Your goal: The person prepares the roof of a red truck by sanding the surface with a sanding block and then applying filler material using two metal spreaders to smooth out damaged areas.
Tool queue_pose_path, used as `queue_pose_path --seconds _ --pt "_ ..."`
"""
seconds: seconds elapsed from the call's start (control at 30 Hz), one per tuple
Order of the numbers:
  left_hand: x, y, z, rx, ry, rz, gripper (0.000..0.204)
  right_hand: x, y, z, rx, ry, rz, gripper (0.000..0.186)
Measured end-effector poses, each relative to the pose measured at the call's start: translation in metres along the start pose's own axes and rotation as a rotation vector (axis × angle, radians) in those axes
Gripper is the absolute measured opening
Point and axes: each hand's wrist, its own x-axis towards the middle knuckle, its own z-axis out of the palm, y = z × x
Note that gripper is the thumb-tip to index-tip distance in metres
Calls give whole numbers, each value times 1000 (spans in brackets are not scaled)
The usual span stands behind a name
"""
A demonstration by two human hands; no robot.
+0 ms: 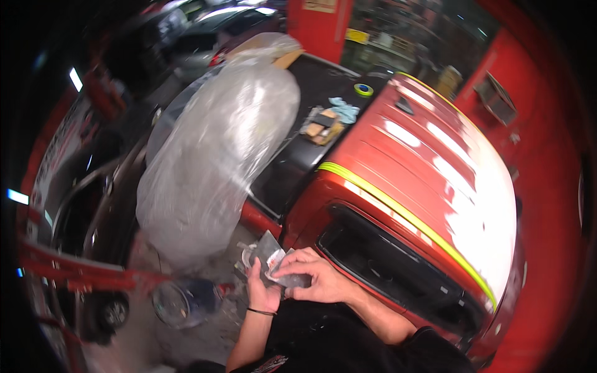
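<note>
In front of my body, my left hand (263, 292) is closed on a grey flat plate (267, 244) with a pointed upper corner and a whitish patch on its face. A dark band circles the left wrist. My right hand (320, 278) meets it from the right, its fingers bent over a smaller grey flat piece (295, 280) that lies against the plate. Motion blur hides whether these are spreaders or folded sheets. Beside both hands stands a red vehicle cab (367, 186), its roof edge lined with yellow-green masking tape (410, 222).
A plastic-wrapped bulky shape (217, 143) rises ahead on the left. On the black bed cover (295, 137) lie sanding blocks (322, 126), a blue cloth (344, 110) and a tape roll (363, 90). A dark bucket (186, 303) and a red bar (106, 276) are low on the left.
</note>
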Motion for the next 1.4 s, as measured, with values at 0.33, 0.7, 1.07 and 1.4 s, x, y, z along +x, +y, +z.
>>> queue_pose_path --seconds 0.33,0.7,1.07,1.4 --pt "-5 -56 46 360 -240 -366 51 -120 5 -16 -94 417 -8 50" --pt "-30 -117 118 642 -421 -117 34 -241 17 -85 -373 668 330 40" --pt "-8 -126 173 1364 -953 267 38 -175 -20 -62 -546 774 413 34" --pt "25 -112 219 1148 -868 468 34 -153 -46 -49 -621 761 464 31"
